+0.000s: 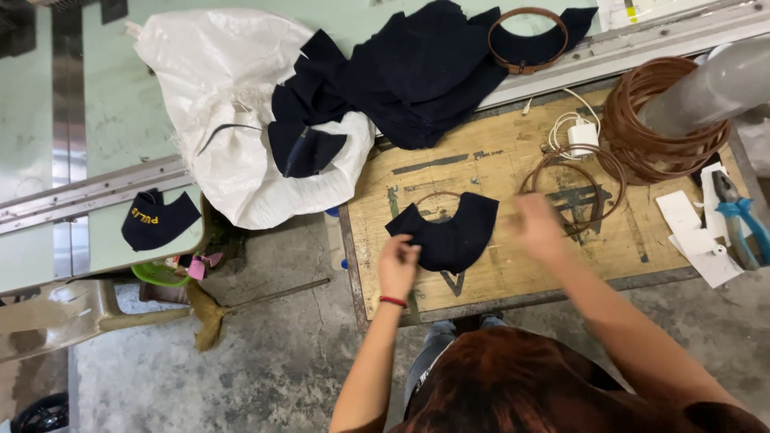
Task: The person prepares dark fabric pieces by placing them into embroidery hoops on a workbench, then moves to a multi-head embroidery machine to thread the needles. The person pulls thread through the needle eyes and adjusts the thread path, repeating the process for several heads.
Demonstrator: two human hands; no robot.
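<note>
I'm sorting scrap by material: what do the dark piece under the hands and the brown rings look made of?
Dark piece: seemingly soft navy fabric, matte, lying limp with curved cut edges. Brown rings: probably thin plastic or coated strip, smooth with a slight sheen, coiled in stacked loops; can't tell for sure.

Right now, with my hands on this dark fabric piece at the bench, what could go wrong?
1. The navy fabric piece lies near the wooden table's front edge, pinched only by the left hand; a tug might slide it off.
2. The right hand is blurred beside loose brown rings; it could snag one.
3. The white charger cable might catch too.
</note>
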